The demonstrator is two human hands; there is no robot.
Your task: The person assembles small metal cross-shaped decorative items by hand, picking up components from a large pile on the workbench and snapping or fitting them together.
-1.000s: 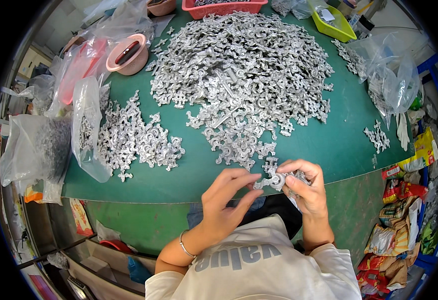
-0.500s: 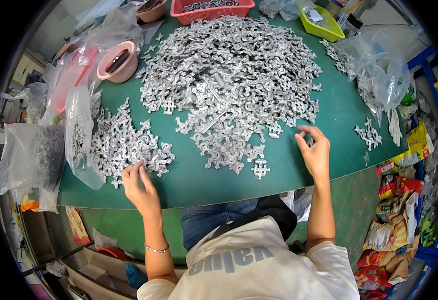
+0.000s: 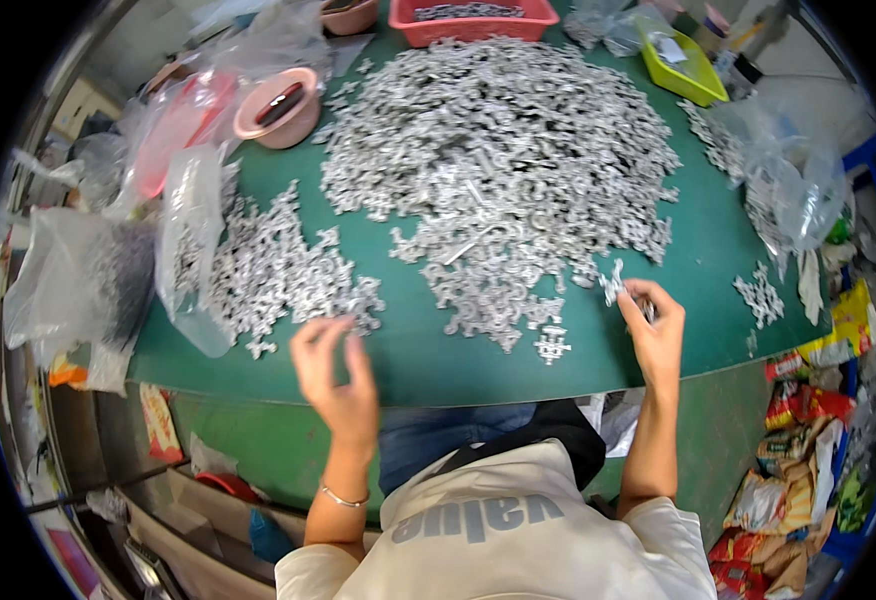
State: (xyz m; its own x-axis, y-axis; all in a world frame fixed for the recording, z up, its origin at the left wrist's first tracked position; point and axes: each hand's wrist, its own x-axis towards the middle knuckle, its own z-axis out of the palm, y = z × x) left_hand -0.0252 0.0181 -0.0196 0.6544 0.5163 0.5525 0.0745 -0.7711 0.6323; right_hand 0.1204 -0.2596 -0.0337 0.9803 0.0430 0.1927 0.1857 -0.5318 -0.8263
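Note:
A large heap of small silvery metal cross-shaped parts [image 3: 503, 150] covers the middle of the green table [image 3: 428, 360]. A smaller spread of the same parts [image 3: 278, 270] lies to the left. My left hand [image 3: 336, 380] hovers with fingers apart just below that smaller spread and holds nothing. At the heap's lower right edge my right hand [image 3: 653, 325] pinches a silvery part [image 3: 613, 283] between its fingertips. One loose part [image 3: 552, 345] lies alone near the table's front edge between my hands.
Clear plastic bags [image 3: 108, 280] with parts lie at the left, another bag [image 3: 793, 180] at the right. A pink bowl [image 3: 278, 105], a red tray [image 3: 473, 20] and a yellow-green tray [image 3: 683, 65] stand at the back. Colourful packets [image 3: 808, 400] lie off the table's right edge.
My hands, together over one part a second ago, have split. The left went to the left spread and let go; the right reached to the heap's edge and picked up a part.

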